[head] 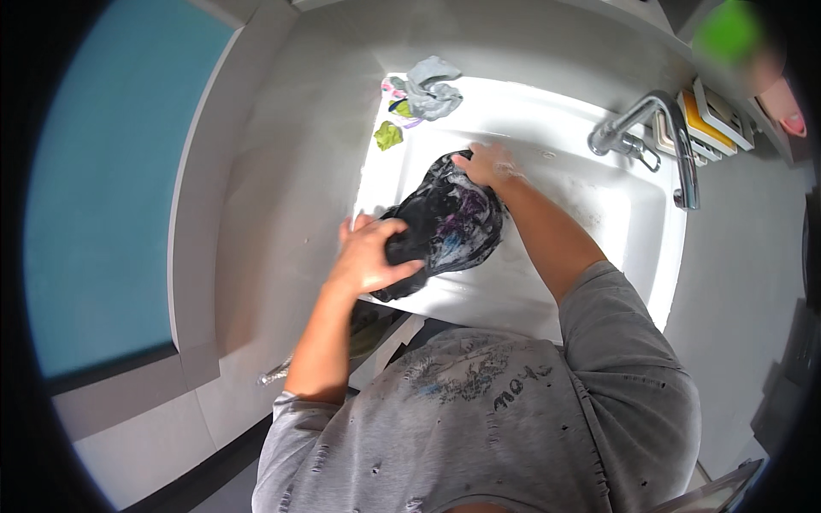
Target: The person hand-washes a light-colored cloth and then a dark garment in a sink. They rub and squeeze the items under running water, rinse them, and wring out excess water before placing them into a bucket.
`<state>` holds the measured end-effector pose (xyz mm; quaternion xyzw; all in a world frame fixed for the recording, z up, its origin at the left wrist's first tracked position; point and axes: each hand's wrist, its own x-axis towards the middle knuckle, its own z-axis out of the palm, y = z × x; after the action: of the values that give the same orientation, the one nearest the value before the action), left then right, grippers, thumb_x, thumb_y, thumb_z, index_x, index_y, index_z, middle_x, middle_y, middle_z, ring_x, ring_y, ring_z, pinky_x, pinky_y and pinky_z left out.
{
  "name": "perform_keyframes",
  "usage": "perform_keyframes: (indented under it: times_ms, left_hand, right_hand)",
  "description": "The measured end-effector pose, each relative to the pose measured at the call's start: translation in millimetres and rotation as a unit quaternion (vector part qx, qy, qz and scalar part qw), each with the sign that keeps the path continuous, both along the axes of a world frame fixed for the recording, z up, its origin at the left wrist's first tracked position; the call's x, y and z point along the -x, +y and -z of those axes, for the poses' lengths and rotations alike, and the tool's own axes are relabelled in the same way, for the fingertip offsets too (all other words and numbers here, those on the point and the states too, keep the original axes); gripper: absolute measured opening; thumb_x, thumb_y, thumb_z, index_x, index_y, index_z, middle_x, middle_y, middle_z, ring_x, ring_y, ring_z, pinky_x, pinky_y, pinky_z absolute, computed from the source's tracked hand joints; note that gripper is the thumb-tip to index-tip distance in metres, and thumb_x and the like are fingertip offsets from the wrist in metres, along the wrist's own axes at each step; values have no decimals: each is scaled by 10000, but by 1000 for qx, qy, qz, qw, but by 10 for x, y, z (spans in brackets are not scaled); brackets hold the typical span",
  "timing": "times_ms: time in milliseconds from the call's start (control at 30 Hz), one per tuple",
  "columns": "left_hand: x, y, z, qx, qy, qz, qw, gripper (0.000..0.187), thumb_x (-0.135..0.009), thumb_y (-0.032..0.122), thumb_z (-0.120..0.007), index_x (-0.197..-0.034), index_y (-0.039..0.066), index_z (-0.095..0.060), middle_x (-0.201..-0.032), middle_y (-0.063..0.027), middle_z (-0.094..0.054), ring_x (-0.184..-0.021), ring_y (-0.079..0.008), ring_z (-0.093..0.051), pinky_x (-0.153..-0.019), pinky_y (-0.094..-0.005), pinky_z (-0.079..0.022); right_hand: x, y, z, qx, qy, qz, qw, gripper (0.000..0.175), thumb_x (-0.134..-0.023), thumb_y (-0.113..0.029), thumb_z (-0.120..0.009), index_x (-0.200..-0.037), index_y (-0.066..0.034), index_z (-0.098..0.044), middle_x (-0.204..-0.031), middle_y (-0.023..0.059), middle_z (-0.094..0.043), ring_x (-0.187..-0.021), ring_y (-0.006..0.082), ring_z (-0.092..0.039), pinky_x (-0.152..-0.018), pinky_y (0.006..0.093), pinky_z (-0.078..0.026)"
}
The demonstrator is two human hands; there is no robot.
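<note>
A wet black garment (420,215), streaked with white suds and bearing a purple and blue print, lies bunched over the left part of a white washbasin (648,276). My left hand (369,256) is at the garment's near left end, thumb and forefinger spread wide over the cloth. Whether its fingers grip the fabric cannot be made out. At the far end, my right hand (489,163) holds the garment's upper edge, its thumb on the cloth and suds on the wrist. Part of its fingers is hidden.
A grey cloth (435,90) and a small yellow-green cloth (388,136) lie on the basin's far left ledge. The chrome faucet (664,128) arches over the right side. Beside it stand white and yellow holders (709,122). A grey wall (288,160) borders the left.
</note>
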<state>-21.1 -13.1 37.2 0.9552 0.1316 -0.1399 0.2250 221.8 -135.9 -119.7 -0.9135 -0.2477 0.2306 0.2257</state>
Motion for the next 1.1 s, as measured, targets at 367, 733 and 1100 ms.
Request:
perform_keyframes:
  times_ms: [367, 733, 1100]
  left_hand:
    - [-211, -221, 1005, -78, -1, 14, 997, 755, -771, 451, -694, -1408, 102, -489, -1454, -159, -439, -1444, -341, -259, -1197, -534, -99]
    - [-161, -192, 1028, -50, -45, -6, 998, 632, -703, 288, -752, -1286, 117, -577, -1292, -117, -551, -1288, -331, -453, -1157, -553, -192]
    - [-187, -202, 1040, 20, -139, -62, 988, 946, -622, 353, -815, -1431, 90, -402, -1268, -198, -488, -1238, -363, -444, -1147, -529, -243]
  right_hand:
    - [1164, -40, -569, -144, -56, -225, 962, 284, -864, -316, -602, -847, -51, -703, -1008, 151, -633, -972, 307, -623, -794, 423, -534]
    - [828, 227, -277, -228, -54, -238, 943, 282, -839, -324, -558, -834, -96, -724, -856, 155, -667, -806, 330, -662, -720, 450, -534]
    - [722, -221, 187, -98, -131, 123, 979, 544, -776, -475, -703, -1110, -50, -643, -1322, 223, -516, -1277, 433, -421, -1057, 565, -335]
